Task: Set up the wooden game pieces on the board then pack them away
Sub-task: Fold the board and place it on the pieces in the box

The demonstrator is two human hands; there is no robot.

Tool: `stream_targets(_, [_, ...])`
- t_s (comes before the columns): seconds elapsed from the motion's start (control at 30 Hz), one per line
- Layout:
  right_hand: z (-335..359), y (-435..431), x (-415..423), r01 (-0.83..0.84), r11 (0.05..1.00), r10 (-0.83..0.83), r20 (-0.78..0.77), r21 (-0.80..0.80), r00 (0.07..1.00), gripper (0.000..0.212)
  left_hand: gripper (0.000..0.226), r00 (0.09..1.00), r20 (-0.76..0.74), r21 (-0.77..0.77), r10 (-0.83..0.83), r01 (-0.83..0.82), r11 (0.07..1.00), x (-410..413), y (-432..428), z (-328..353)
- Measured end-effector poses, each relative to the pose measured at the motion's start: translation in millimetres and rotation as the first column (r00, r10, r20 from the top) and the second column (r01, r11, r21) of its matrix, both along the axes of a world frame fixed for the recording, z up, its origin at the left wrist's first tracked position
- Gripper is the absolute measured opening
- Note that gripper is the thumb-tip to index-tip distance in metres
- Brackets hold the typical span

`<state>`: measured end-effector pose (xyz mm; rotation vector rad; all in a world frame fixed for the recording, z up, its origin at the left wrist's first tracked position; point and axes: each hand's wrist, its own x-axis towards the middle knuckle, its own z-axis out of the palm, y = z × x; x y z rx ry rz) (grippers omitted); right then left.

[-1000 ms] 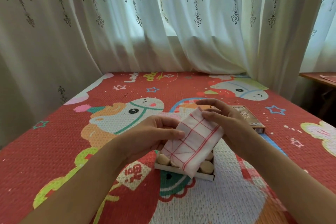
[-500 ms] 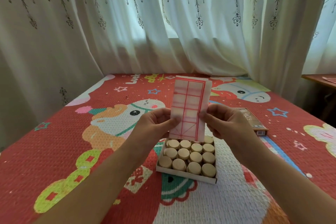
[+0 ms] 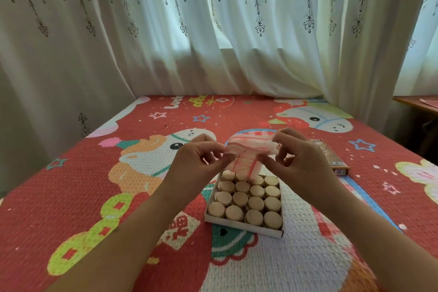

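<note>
A folded white game board sheet with red grid lines point(image 3: 248, 152) hangs in the air above the box, blurred and partly spread at the top. My left hand point(image 3: 201, 161) pinches its left edge and my right hand point(image 3: 298, 159) pinches its right edge. Below them a shallow white cardboard box point(image 3: 241, 227) sits on the bed, filled with several round wooden game pieces point(image 3: 248, 199) standing in rows, blank faces up.
The box lid point(image 3: 331, 159), brown with print, lies on the red cartoon bedspread point(image 3: 94, 173) to the right of my right hand. White curtains point(image 3: 213, 31) hang behind the bed. A wooden table corner point(image 3: 419, 102) shows at far right.
The sheet was lifted off the box, uncovering the pieces, then held upright. Now both hands pull its top edges apart and it is unfolding sideways.
</note>
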<state>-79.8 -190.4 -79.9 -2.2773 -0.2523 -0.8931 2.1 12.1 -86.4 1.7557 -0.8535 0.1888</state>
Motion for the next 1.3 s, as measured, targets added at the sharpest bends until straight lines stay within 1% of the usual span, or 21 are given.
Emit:
stream_targets(0.03, [0, -4, -1, -0.05, 0.996, 0.049, -0.027, -0.076, 0.998, 0.016, 0.007, 0.999, 0.028, 0.081, -0.017, 0.015, 0.997, 2, 3, -2])
stream_targets(0.07, [0, -7, -1, -0.105, 0.983, 0.094, -0.081, -0.151, 0.992, 0.018, 0.013, 0.998, 0.044, 0.18, -0.05, 0.042, 0.983, 3, 6, -3])
stream_targets(0.13, [1, -10, -3, -0.208, 0.942, 0.142, -0.248, -0.263, 0.958, 0.021, 0.016, 0.99, 0.043, 0.386, -0.136, 0.109, 0.916, 2, 12, -3])
stream_targets(0.17, [2, -10, -5, -0.25, 0.925, 0.148, -0.334, -0.286, 0.931, 0.02, 0.019, 0.984, 0.026, 0.465, -0.175, 0.143, 0.873, 0, 14, -1])
stream_targets(0.2, [3, -9, -7, -0.283, 0.914, 0.15, -0.404, -0.292, 0.902, 0.02, 0.023, 0.98, -0.001, 0.523, -0.198, 0.169, 0.836, -2, 15, 1])
stream_targets(0.27, [5, -7, -10, -0.326, 0.903, 0.158, -0.489, -0.281, 0.858, 0.024, 0.028, 0.974, -0.049, 0.589, -0.22, 0.206, 0.782, -4, 16, 4])
stream_targets(0.37, [7, -4, -13, -0.347, 0.899, 0.16, -0.538, -0.268, 0.828, 0.025, 0.027, 0.971, -0.049, 0.643, -0.233, 0.209, 0.737, -5, 18, 8])
stream_targets(0.43, [8, -3, -13, -0.351, 0.905, 0.179, -0.531, -0.242, 0.828, 0.016, 0.019, 0.968, -0.053, 0.658, -0.243, 0.217, 0.721, -5, 21, 11])
stream_targets(0.5, [8, -3, -14, -0.335, 0.926, 0.202, -0.518, -0.177, 0.831, 0.003, 0.009, 0.966, -0.08, 0.651, -0.245, 0.237, 0.721, -5, 23, 14])
stream_targets(0.6, [3, -3, -9, -0.262, 0.964, 0.203, -0.527, -0.038, 0.825, 0.016, 0.028, 0.963, -0.154, 0.62, -0.222, 0.269, 0.737, -4, 23, 16])
stream_targets(0.73, [-7, -1, 0, -0.101, 0.992, 0.123, -0.507, 0.072, 0.853, 0.016, 0.036, 0.97, -0.223, 0.621, -0.094, 0.216, 0.754, -3, 22, 17])
stream_targets(0.83, [-12, 3, 5, -0.011, 0.973, 0.13, -0.509, 0.231, 0.851, 0.019, 0.039, 0.96, -0.276, 0.618, -0.037, 0.207, 0.758, 0, 24, 16])
stream_targets(0.87, [-14, 3, 7, 0.008, 0.967, 0.126, -0.506, 0.254, 0.853, 0.02, 0.04, 0.959, -0.281, 0.614, -0.029, 0.203, 0.763, -1, 24, 16])
stream_targets(0.93, [-17, 3, 11, 0.027, 0.971, 0.099, -0.5, 0.238, 0.86, 0.02, 0.042, 0.959, -0.282, 0.588, 0.0, 0.173, 0.79, -1, 22, 16])
stream_targets(1.03, [-20, 1, 13, 0.044, 0.991, 0.021, -0.462, 0.129, 0.887, 0.018, 0.04, 0.959, -0.277, 0.541, 0.064, 0.101, 0.835, -1, 20, 16])
stream_targets(1.1, [-22, 2, 14, 0.058, 0.997, -0.03, -0.426, 0.052, 0.904, 0.02, 0.04, 0.953, -0.294, 0.558, 0.075, 0.107, 0.823, 0, 21, 14])
stream_targets(1.2, [-25, 5, 16, 0.062, 0.998, -0.059, -0.38, -0.003, 0.923, 0.018, 0.045, 0.944, -0.315, 0.604, 0.1, 0.118, 0.788, 1, 20, 12])
stream_targets(1.3, [-27, 9, 19, 0.079, 0.995, -0.097, -0.339, -0.065, 0.936, 0.015, 0.053, 0.928, -0.351, 0.581, 0.124, 0.112, 0.806, -1, 15, 12])
